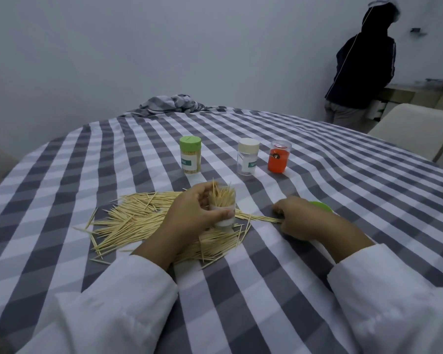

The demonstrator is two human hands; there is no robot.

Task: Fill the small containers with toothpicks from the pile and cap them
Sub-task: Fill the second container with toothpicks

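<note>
My left hand (192,215) grips an uncapped clear container (225,215), which stands upright in the toothpick pile (128,223) with toothpicks sticking out of its top. My right hand (299,218) lies curled on the cloth to its right, pinching a small bunch of toothpicks (261,217) that lies flat on the table. A green cap (322,206) shows partly behind that hand. Farther back stand a full container with a green cap (190,155), an empty clear one with a cream cap (248,156) and an orange container (278,156).
A grey-and-white checked cloth (241,290) covers the table, bunched up at the far edge (172,103). A person in a dark hooded jacket (361,62) stands at the back right by a counter. A cream chair (414,129) stands at the table's right.
</note>
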